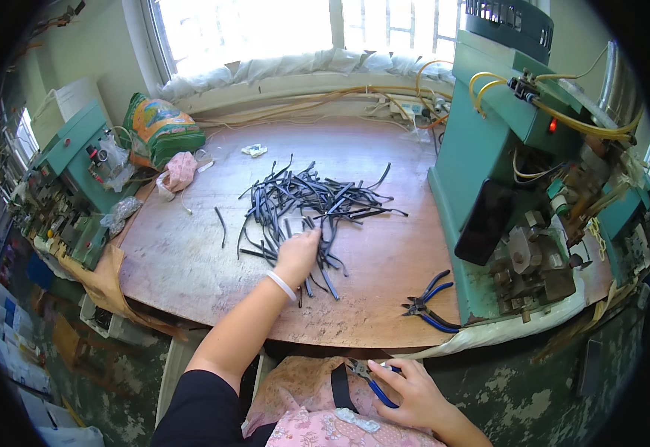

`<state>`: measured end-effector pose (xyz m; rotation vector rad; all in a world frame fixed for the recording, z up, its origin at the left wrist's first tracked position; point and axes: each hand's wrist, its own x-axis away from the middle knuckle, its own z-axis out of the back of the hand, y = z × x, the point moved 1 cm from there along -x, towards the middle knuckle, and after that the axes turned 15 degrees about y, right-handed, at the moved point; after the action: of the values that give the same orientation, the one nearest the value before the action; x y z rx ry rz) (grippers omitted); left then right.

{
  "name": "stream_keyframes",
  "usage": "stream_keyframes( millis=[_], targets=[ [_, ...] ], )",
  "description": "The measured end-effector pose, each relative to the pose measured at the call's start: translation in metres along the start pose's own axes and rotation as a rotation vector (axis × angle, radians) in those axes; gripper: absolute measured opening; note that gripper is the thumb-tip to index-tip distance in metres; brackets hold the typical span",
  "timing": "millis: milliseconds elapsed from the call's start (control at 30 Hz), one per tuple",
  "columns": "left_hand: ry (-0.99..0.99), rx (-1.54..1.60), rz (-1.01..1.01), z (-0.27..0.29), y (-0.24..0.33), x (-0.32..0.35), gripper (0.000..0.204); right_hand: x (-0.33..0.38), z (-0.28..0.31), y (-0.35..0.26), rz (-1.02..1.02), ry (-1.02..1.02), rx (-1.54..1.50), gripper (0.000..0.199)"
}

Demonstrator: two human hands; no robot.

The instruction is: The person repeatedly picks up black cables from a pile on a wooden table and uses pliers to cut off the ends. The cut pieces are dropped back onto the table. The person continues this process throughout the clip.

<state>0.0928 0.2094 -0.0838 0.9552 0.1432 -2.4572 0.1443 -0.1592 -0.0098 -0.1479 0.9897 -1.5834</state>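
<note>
**Left hand in the cable pile, right hand holding cutters**

The left hand [297,255] is reaching across the round wooden table [183,261] and is resting on the near edge of the pile of black cable pieces [314,205], its fingers curling down into the strands; whether they are pinching one cannot be told. A white band is sitting on that wrist. The pile is lying at the middle of the table, spreading toward the window side. One loose black piece [221,226] is lying just left of the pile, apart from it.

The right hand [408,391] is staying low, off the table's near edge and over the lap, its fingers wrapping around blue-handled cutters [369,378]. A second pair of blue-handled pliers [427,302] is lying on the table, right of the pile, beside the base of the green machine [489,141]. A pink cloth [179,171] is sitting far left of the pile.
</note>
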Motion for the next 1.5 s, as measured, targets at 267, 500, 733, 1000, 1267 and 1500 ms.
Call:
stream_keyframes(
  millis=[267,500,733,1000,1267,1500],
  targets=[
    [0.273,0.132,-0.232,0.058,0.055,-0.011,0.018,-0.010,0.001,-0.002,-0.115,-0.025,-0.188,0.066],
    [0.115,0.399,0.297,0.124,0.044,0.044,0.016,-0.019,0.025,-0.004,-0.036,-0.031,0.137,0.064],
    [-0.052,0.481,0.444,0.114,0.027,0.085,0.026,-0.094,0.066,-0.132,0.554,-0.088,0.702,0.042],
    [-0.128,0.554,0.525,0.123,0.032,0.089,0.028,-0.082,0.045,-0.152,0.677,-0.025,0.787,0.048],
    [-0.060,1.084,0.686,0.134,0.042,0.078,0.043,-0.061,0.059,-0.146,0.593,0.048,0.772,0.056],
    [-0.350,1.738,1.152,0.160,0.079,0.065,0.047,-0.037,-0.005,-0.003,-0.073,0.094,0.028,0.068]
  ],
)
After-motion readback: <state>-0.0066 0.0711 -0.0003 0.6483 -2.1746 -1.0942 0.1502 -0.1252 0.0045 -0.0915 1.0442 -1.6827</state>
